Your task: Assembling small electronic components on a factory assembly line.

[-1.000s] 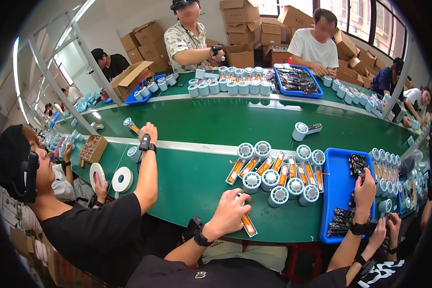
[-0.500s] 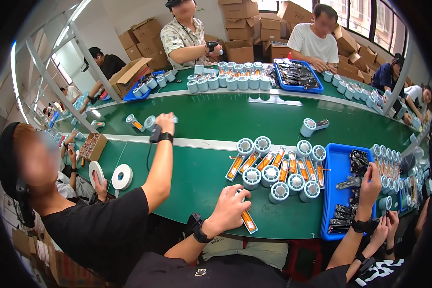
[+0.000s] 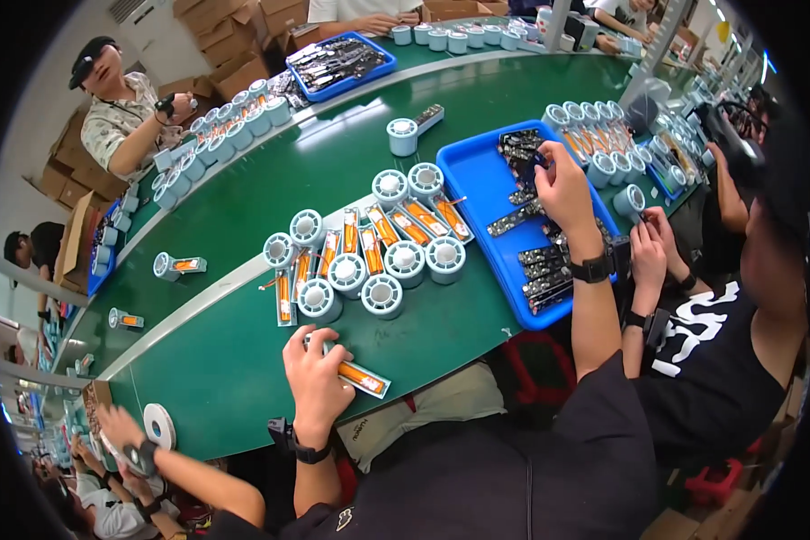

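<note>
My left hand [image 3: 319, 382] is closed around a light-blue handheld fan housing [image 3: 365, 379] at the table's near edge. Its open handle shows an orange battery; its head is mostly under my fingers. Over the blue tray [image 3: 463, 171] on the right, my right hand [image 3: 567, 198] has its fingers pinched at the far pile of black circuit boards [image 3: 517, 144]. A small dark piece shows at the fingertips, too little to name. One circuit board [image 3: 515, 219] lies apart in the tray, below that hand. Beyond my left hand stand several fan housings [image 3: 382, 295] with orange batteries.
On the green belt [image 3: 315, 157] beyond the metal strip sit a few fan units [image 3: 403, 137]. A co-worker's hands [image 3: 648, 247] hold a fan close on my right. At the left, another person's hand [image 3: 121, 427] is near a white tape roll [image 3: 159, 426].
The view has swung to the right. My left hand keeps its fan housing; my right hand has moved toward the tray's far boards. The left co-worker's arm has drawn back from the belt.
</note>
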The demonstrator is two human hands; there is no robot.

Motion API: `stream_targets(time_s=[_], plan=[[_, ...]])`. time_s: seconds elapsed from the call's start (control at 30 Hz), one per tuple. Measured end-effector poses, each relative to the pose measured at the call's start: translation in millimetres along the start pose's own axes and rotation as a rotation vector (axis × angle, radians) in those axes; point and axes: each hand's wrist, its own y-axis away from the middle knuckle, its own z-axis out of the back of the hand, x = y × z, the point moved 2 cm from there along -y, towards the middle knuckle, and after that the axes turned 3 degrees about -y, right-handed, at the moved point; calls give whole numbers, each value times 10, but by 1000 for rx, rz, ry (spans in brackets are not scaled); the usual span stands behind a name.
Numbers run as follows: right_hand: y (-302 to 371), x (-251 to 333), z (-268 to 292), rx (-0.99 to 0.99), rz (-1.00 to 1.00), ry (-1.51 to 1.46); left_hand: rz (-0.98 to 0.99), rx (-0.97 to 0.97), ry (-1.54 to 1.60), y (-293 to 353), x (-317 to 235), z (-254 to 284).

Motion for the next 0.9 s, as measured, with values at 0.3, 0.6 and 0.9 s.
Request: stream_targets(time_s=[0.3, 0.6, 0.9], plan=[[-46, -9, 38, 64, -178, -97, 20, 36, 8, 38, 2, -53], [51, 371, 156, -14, 20, 13, -76, -94, -46, 140, 16, 26], [1087, 2029, -157, 328, 55, -1031, 213, -279, 746, 555, 148, 349]])
